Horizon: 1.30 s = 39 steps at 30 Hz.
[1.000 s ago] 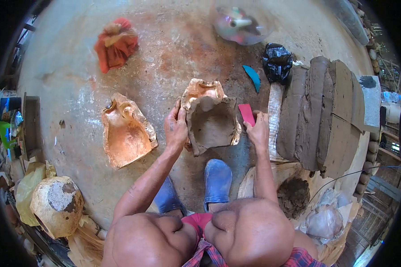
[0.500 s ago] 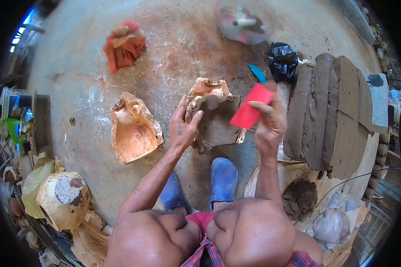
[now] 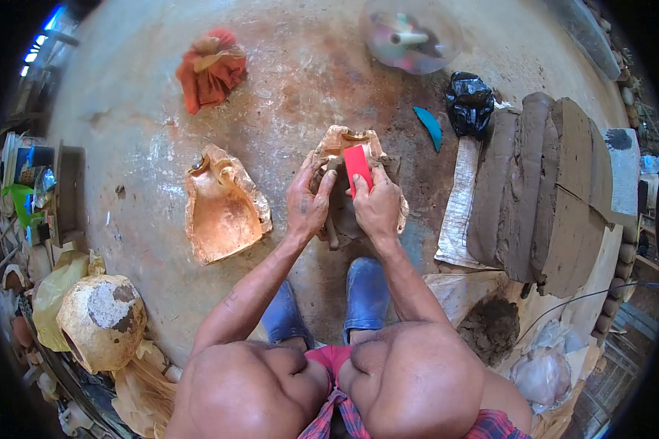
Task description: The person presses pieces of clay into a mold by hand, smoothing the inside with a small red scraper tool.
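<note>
Head view: clay slabs (image 3: 523, 190) lie to the right of a clay-lined mold (image 3: 334, 140) set just beyond blue shoes (image 3: 366, 296). The left hand (image 3: 307, 203) clasps the mold's left side; the right hand (image 3: 379, 210) pinches a flat red tool (image 3: 357, 165) over the mold.

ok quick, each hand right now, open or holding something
Left hand: closed on the left edge of the clay.
Right hand: closed, holding the red flat tool.
</note>
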Motion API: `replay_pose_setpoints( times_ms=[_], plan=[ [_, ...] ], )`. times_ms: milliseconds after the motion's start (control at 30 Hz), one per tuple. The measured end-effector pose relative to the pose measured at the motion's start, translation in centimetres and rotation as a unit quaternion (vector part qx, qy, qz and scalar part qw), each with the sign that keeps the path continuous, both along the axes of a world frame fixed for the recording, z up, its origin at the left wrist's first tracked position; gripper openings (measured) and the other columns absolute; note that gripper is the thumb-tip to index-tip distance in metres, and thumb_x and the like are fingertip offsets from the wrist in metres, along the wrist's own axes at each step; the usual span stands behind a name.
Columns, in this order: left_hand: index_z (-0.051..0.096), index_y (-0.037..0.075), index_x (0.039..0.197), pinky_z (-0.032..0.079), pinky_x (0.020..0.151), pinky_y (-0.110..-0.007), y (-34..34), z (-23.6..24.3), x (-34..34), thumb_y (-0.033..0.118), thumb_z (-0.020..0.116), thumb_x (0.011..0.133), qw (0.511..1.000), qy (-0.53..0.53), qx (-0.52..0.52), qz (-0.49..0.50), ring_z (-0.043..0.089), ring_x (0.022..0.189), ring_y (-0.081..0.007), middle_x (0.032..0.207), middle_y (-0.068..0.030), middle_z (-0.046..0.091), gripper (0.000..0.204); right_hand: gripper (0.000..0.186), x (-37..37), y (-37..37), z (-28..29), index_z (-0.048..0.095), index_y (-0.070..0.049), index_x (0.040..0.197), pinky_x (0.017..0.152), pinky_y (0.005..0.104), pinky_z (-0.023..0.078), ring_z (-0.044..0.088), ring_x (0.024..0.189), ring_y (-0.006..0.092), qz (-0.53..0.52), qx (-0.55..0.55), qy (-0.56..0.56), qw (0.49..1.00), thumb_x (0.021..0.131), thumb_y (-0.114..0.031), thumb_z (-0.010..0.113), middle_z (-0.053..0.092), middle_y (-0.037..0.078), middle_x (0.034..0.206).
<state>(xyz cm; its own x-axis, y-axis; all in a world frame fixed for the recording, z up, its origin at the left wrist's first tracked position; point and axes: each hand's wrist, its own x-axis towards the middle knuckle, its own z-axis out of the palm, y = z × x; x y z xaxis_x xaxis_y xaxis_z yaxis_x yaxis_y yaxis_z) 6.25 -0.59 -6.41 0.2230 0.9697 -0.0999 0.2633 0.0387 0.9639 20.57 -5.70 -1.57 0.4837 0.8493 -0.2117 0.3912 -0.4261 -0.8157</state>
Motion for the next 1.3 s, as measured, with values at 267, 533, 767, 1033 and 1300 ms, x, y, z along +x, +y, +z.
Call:
replay_pose_setpoints(
  times_ms=[267,533,767,1033,1300],
  plan=[
    [0.073,-0.002,0.123,0.048,0.113,-0.045,-0.3,0.1,0.1,0.023,0.077,0.095,1.0,-0.005,-0.005,0.017,0.054,0.143,-0.0401,0.154,-0.0335,0.05,0.038,0.027,-0.7,1.3,-1.3,0.065,0.004,0.124,0.05,0.0332,0.058,0.074,0.062,0.0183,-0.053,-0.002,0.087,0.995,0.107,-0.015,0.056,0.074,0.012,0.083],
    [0.074,-0.002,0.121,0.048,0.113,-0.044,-0.2,1.4,-0.1,0.018,0.075,0.096,1.0,0.001,-0.016,0.006,0.053,0.143,-0.0397,0.154,-0.0331,0.05,0.032,0.025,0.5,1.0,-2.0,0.067,0.004,0.121,0.049,0.0327,0.053,0.068,0.055,0.0158,0.031,-0.02,0.12,0.992,0.106,-0.013,0.056,0.07,0.012,0.081],
    [0.074,-0.003,0.121,0.048,0.113,-0.041,-0.6,0.2,-0.1,0.015,0.075,0.097,0.995,-0.088,-0.048,0.027,0.054,0.143,-0.0334,0.158,-0.0304,0.047,0.03,0.023,1.3,0.1,-1.5,0.067,0.004,0.119,0.05,0.033,0.053,0.066,0.054,0.0147,0.039,-0.009,0.202,0.979,0.104,-0.011,0.057,0.071,0.011,0.081],
    [0.071,-0.007,0.121,0.047,0.112,-0.037,-0.9,-0.7,-0.1,0.012,0.069,0.101,0.981,-0.18,-0.066,0.039,0.056,0.139,-0.0271,0.161,-0.0269,0.046,0.028,0.023,1.6,-0.1,-0.9,0.068,0.003,0.118,0.055,0.035,0.054,0.065,0.056,0.0159,0.092,-0.039,0.201,0.974,0.103,-0.01,0.057,0.07,0.012,0.08],
    [0.064,-0.009,0.131,0.047,0.11,-0.034,-0.8,0.5,-0.3,0.01,0.055,0.107,0.976,-0.213,-0.022,0.045,0.06,0.132,-0.0218,0.162,-0.0213,0.047,0.032,0.021,1.9,-1.4,1.1,0.069,0.002,0.115,0.061,0.0386,0.053,0.067,0.061,0.0217,0.193,-0.082,0.173,0.962,0.099,-0.008,0.06,0.07,0.016,0.077]
  ],
)
